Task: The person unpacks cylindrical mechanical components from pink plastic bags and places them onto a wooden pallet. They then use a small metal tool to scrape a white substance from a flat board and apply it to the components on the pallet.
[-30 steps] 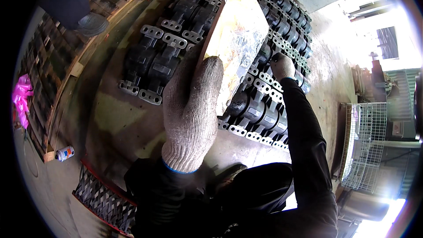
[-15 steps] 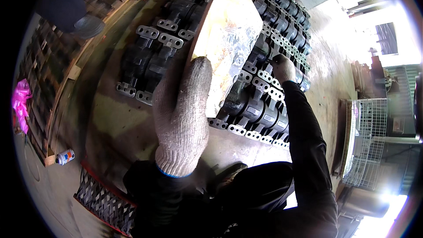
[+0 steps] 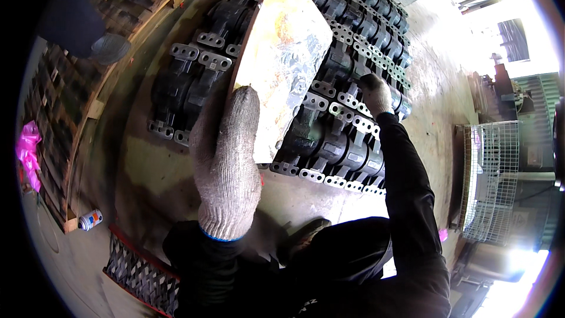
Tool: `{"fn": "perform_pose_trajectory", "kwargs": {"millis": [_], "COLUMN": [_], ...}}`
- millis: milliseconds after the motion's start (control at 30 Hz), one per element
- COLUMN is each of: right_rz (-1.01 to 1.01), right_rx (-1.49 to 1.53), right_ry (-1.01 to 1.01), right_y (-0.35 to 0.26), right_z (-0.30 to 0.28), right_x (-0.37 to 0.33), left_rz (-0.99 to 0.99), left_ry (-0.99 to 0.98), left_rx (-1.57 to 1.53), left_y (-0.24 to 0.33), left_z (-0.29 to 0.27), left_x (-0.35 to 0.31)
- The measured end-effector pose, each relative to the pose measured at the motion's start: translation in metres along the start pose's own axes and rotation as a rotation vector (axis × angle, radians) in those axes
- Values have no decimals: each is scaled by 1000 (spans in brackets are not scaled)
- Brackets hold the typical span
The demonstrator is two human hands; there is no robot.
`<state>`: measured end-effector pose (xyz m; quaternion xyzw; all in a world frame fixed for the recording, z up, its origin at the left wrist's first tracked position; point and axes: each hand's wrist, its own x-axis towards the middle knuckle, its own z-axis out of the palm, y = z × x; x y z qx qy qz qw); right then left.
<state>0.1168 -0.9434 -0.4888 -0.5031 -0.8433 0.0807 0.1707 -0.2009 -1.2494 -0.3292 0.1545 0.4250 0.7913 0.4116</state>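
My left hand (image 3: 228,153), in a pale knitted glove, grips the near left edge of a flat board (image 3: 279,41). The board stands tilted over the rows, its face yellowish with a scuffed grey, shiny patch. Beyond it, my right hand (image 3: 376,94), also gloved and dark at the fingertips, is closed among the rows of black metal rollers (image 3: 338,147). Whatever its fingers hold is hidden. Each roller ends in drilled, bare-metal lugs. The board covers the middle of the rows.
At the left lies a wooden pallet (image 3: 97,91) with dark blocks; a person's shoe (image 3: 110,48) rests at it. A pink bag (image 3: 28,150) and a spray can (image 3: 90,219) are nearby. A red-edged mesh panel (image 3: 141,271) lies lower left. A wire basket (image 3: 491,182) stands right.
The board and my left hand have shifted left in the view, uncovering more rollers to the board's right. My right hand stays among the rollers, nearly unmoved.
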Motion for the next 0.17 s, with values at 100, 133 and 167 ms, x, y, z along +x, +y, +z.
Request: {"fn": "perform_pose_trajectory", "kwargs": {"millis": [100,133,167], "right_rz": [-21,-6,8], "right_rx": [-76,-93,-110], "right_ry": [-18,-29,-39], "right_y": [6,4,2], "right_z": [2,1,-1], "right_x": [4,6,7], "left_rz": [8,-4,-15], "left_ry": [-26,-21,-16], "left_rx": [36,37,38], "left_y": [-1,-1,0], "left_z": [-1,-1,-1], "left_x": [0,0,1]}}
